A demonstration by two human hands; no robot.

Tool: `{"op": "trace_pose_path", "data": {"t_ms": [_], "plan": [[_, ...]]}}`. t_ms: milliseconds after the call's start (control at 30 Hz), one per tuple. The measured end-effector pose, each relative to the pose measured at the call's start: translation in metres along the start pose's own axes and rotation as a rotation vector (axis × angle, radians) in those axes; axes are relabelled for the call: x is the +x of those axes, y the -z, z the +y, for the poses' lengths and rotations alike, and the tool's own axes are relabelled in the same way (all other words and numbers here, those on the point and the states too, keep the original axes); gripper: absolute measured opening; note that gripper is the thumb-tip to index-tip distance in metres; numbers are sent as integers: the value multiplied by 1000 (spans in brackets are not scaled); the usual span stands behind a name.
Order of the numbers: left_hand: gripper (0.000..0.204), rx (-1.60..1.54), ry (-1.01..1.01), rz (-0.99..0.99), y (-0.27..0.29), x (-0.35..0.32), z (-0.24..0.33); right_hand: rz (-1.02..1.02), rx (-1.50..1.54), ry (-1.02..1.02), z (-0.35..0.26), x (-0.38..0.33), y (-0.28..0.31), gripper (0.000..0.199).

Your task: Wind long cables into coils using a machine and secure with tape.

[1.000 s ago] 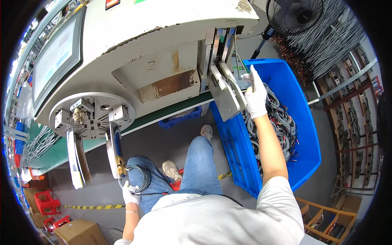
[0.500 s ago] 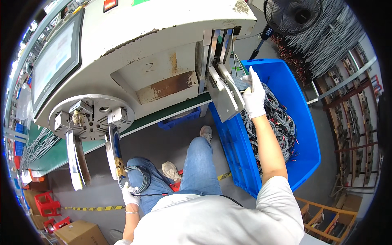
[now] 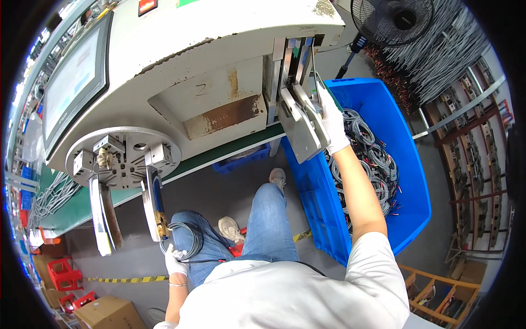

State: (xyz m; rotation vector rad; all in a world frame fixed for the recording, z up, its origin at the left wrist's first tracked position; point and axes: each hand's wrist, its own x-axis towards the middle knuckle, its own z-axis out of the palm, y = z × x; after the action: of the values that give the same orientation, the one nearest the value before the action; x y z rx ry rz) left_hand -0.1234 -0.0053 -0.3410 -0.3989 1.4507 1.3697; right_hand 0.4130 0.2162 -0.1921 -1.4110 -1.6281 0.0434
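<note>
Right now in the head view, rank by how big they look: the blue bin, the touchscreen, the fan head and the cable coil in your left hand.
1. Blue bin, clearly largest.
2. Touchscreen.
3. Fan head, partly cut off, so its rank is unsure.
4. Cable coil in the left hand, smallest, though fisheye bending skews sizes.

I see my gloved right hand [image 3: 332, 122] pressed against the machine's metal chute [image 3: 300, 127], above the blue bin [image 3: 408, 159] of coiled cables. My left hand [image 3: 175, 262] grips a black cable loop [image 3: 183, 241] at my knee.
</note>
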Motion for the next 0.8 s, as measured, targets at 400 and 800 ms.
{"op": "trace_pose_path", "data": {"t_ms": [400, 800], "plan": [[45, -17, 8, -7, -1, -1, 0, 32, -88, -109, 30, 12, 23, 77], [42, -29, 1, -19, 4, 3, -2, 19, -8, -153, 26, 10, 22, 76]]}}
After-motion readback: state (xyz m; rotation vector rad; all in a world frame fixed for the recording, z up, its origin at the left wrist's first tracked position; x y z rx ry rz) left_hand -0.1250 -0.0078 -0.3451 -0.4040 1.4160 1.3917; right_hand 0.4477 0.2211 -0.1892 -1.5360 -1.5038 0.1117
